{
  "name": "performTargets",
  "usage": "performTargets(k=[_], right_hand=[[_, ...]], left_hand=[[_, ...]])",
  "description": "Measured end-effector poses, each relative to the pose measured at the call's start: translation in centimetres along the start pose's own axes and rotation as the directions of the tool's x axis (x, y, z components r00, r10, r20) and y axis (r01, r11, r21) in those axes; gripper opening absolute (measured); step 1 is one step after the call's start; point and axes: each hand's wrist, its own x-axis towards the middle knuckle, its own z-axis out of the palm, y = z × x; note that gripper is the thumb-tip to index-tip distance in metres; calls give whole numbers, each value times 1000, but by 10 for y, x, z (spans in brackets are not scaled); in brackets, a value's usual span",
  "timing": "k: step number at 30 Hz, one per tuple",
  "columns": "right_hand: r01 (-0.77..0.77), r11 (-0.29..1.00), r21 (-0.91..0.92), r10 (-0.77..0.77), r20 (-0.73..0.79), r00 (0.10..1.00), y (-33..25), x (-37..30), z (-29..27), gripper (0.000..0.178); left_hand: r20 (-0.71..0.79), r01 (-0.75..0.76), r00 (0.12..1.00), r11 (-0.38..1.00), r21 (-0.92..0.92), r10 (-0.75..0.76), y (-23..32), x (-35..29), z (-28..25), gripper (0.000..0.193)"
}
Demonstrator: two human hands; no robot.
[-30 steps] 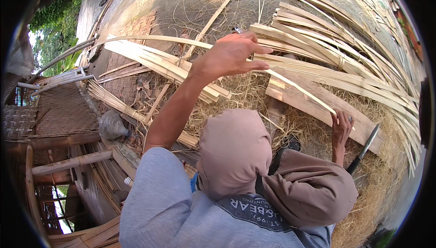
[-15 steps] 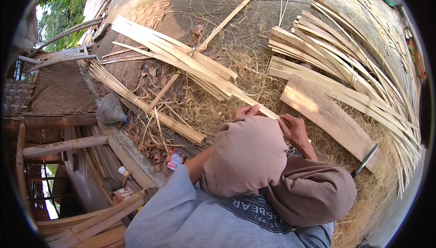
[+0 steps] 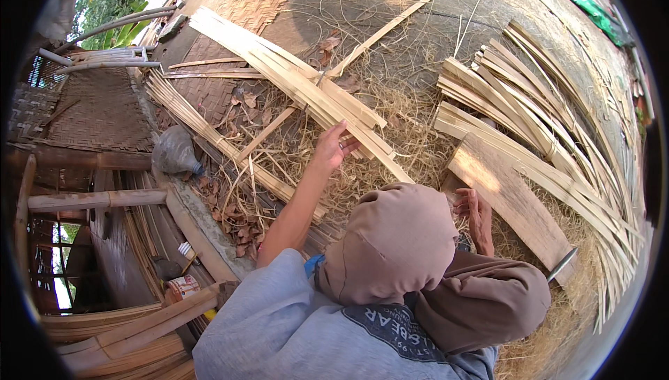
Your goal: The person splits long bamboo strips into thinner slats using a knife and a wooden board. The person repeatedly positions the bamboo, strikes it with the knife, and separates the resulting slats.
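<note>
Pale strips (image 3: 301,86) — left fingers (image 3: 337,131) at near edge.

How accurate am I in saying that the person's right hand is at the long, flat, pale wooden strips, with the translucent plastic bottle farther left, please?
One detail is off: the head view shows the left hand, not the right hand, at the pale strips. The plastic bottle is farther left.

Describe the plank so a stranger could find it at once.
Find the fanned strips at the picture's right. Just below-left of them, beside the right hand, the plank lies slanting. Unlike the narrow strips, it is one broad, brownish board with a bright patch.
</note>
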Motion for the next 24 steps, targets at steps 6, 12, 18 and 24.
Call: performTargets(k=[6, 12, 18, 24], right_hand=[[-14, 1000, 5, 14, -31, 999, 21, -1, -16, 57], [-24, 1000, 18, 26, -94, 995, 20, -10, -28, 57], [27, 1000, -10, -29, -357, 934, 38, -33, -67, 46], [-242, 866, -437, -271, -818, 507, 113, -93, -161, 39]], left_hand=[[-137, -14, 990, 999, 32, 18, 38, 51, -27, 31], [-360, -163, 890, 933, 320, 279, 84, 91, -28, 33], [114, -377, 869, 496, 782, 481, 19, 39, 51, 27], [707, -487, 516, 514, 706, -483, 39, -56, 217, 38]])
